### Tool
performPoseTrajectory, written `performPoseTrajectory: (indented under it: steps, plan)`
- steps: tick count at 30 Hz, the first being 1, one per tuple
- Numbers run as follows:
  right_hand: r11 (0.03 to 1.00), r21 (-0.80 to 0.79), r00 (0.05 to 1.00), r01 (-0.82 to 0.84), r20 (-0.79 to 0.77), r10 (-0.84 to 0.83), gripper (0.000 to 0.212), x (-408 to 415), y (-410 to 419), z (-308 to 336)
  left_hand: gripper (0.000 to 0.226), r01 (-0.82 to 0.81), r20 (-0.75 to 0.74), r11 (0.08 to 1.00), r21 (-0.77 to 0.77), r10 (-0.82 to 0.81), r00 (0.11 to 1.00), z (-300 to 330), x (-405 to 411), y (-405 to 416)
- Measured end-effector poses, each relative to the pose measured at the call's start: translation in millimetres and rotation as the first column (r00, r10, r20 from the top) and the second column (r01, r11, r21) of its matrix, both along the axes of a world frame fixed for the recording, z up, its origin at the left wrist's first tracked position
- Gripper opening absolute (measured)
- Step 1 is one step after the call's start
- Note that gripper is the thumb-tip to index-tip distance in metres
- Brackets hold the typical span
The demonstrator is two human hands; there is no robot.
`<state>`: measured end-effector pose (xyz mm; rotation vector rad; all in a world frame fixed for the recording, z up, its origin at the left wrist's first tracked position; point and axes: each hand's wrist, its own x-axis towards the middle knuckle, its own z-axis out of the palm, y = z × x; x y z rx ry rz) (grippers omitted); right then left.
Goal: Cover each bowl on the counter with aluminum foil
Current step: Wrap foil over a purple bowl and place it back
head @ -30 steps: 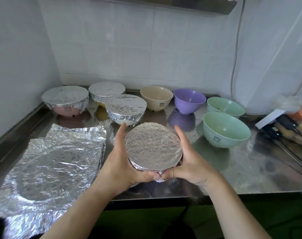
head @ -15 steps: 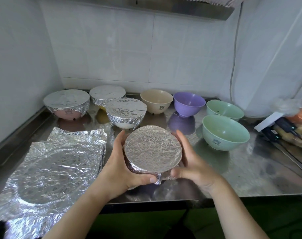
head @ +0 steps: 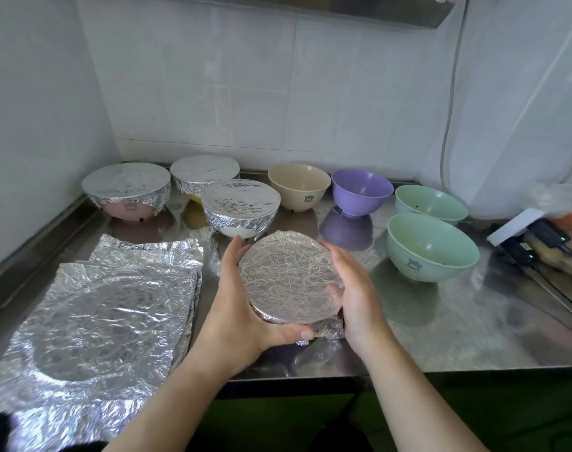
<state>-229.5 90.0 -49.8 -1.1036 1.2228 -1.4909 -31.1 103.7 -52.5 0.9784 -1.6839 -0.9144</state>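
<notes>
A foil-covered bowl [head: 289, 277] sits between my hands near the front of the steel counter [head: 457, 327], tilted toward me. My left hand [head: 242, 308] cups its left side with the thumb curled under the front rim. My right hand [head: 356, 295] presses flat against its right side. Three more foil-covered bowls stand behind: a pink one [head: 127, 192], a yellow one [head: 204, 174] and a white one [head: 240, 205]. Uncovered are a beige bowl [head: 298, 185], a purple bowl [head: 362, 195] and two green bowls [head: 430, 202] [head: 431, 246].
A stack of crumpled foil sheets [head: 105, 314] lies on the counter's left part, overhanging the front edge. At the far right are a power strip with black plugs [head: 522, 243], cables and a bag of food [head: 568, 236]. Tiled walls close off the back and left.
The bowl has tipped more toward me and shifted slightly. My right thumb has left the front rim, and the right hand now lies flat along the bowl's side.
</notes>
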Motion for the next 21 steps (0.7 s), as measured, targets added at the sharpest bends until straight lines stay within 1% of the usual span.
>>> performPoseTrajectory:
  steps: [1,2,5,7,9,11,12,13,14,16,17,18,19,21]
  plan:
    - [1.0,0.003,1.0,0.002,0.002,-0.002,0.024,-0.1,2.1,-0.1,0.157,0.008,0.015,1.0,0.002,-0.008,1.0,-0.3,1.5,-0.3]
    - [1.0,0.001,1.0,-0.007,0.007,0.007,0.025,-0.4,3.5,-0.9,0.156,0.021,0.02,1.0,0.006,-0.021,1.0,-0.3,3.2,-0.3]
    - [0.999,-0.032,1.0,-0.007,0.012,0.007,0.027,0.5,5.6,-2.5,0.144,0.022,0.039,1.0,-0.001,-0.022,0.999,0.7,8.1,1.1]
    - [0.998,-0.059,1.0,0.015,-0.004,-0.015,0.03,-4.8,2.6,-3.3,0.143,0.011,0.062,1.0,-0.006,-0.011,0.998,2.6,10.4,2.8]
    - [0.993,-0.108,0.996,0.037,-0.08,-0.046,0.045,-10.2,-0.1,4.7,0.147,-0.019,0.099,1.0,-0.012,0.02,0.995,4.7,11.6,4.6]
    - [0.989,-0.149,0.969,0.006,-0.244,-0.043,0.052,-15.2,-5.6,17.2,0.156,-0.064,0.172,0.997,-0.047,0.072,0.983,6.5,9.9,6.3]
    - [0.987,-0.158,0.932,-0.034,-0.361,-0.025,0.052,-14.9,-8.6,26.7,0.16,-0.08,0.206,0.994,-0.068,0.093,0.974,7.9,7.8,7.2]
    - [0.985,-0.152,0.873,-0.088,-0.488,0.003,0.05,-13.7,-12.2,35.3,0.162,-0.094,0.233,0.992,-0.084,0.112,0.966,10.0,5.1,8.0]
    - [0.981,-0.122,0.788,-0.15,-0.613,0.045,0.049,-10.9,-15.8,43.4,0.162,-0.108,0.255,0.989,-0.099,0.13,0.958,11.9,2.4,8.8]
    - [0.968,-0.019,0.564,-0.251,-0.815,0.131,0.048,-2.5,-22.7,54.7,0.161,-0.138,0.291,0.981,-0.136,0.172,0.941,13.5,-2.6,9.6]
    - [0.963,0.043,0.458,-0.265,-0.874,0.165,0.049,1.6,-25.5,56.9,0.16,-0.15,0.299,0.978,-0.145,0.188,0.935,12.9,-4.8,10.0]
    - [0.962,0.098,0.377,-0.256,-0.906,0.192,0.05,4.8,-27.9,57.5,0.159,-0.161,0.303,0.976,-0.146,0.199,0.932,11.5,-6.3,10.3]
    - [0.962,0.131,0.332,-0.24,-0.92,0.208,0.05,7.4,-29.5,58.2,0.158,-0.168,0.306,0.975,-0.144,0.206,0.93,10.8,-7.2,10.9]
    - [0.966,0.133,0.322,-0.22,-0.925,0.2,0.05,10.4,-31.8,59.4,0.156,-0.166,0.31,0.977,-0.134,0.2,0.929,8.1,-6.4,10.8]
